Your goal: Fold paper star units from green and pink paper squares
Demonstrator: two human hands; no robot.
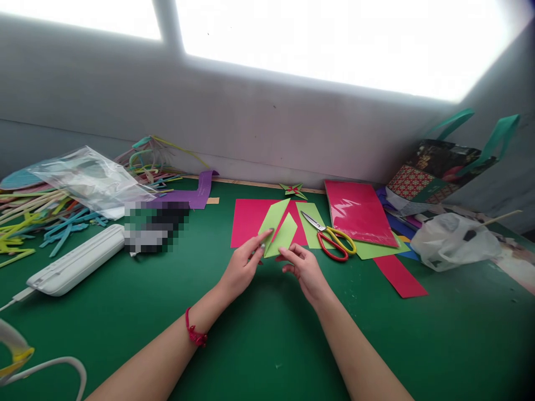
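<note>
My left hand (243,266) and my right hand (304,268) meet over a folded light green paper (279,229) lying on the green table. Fingertips of the left hand press on its left edge; the thumb and fingers of the right hand pinch its lower right corner. The paper is folded into pointed flaps. Under it lies a pink paper sheet (246,221). A red string bracelet (194,333) is on my left wrist.
Scissors (333,238) with red and yellow handles lie to the right on green paper, beside a pink plastic folder (358,213). A small folded paper star (294,191) sits near the wall. Coloured strips and a plastic bag (90,175) are at left, a white device (75,262), bags at right.
</note>
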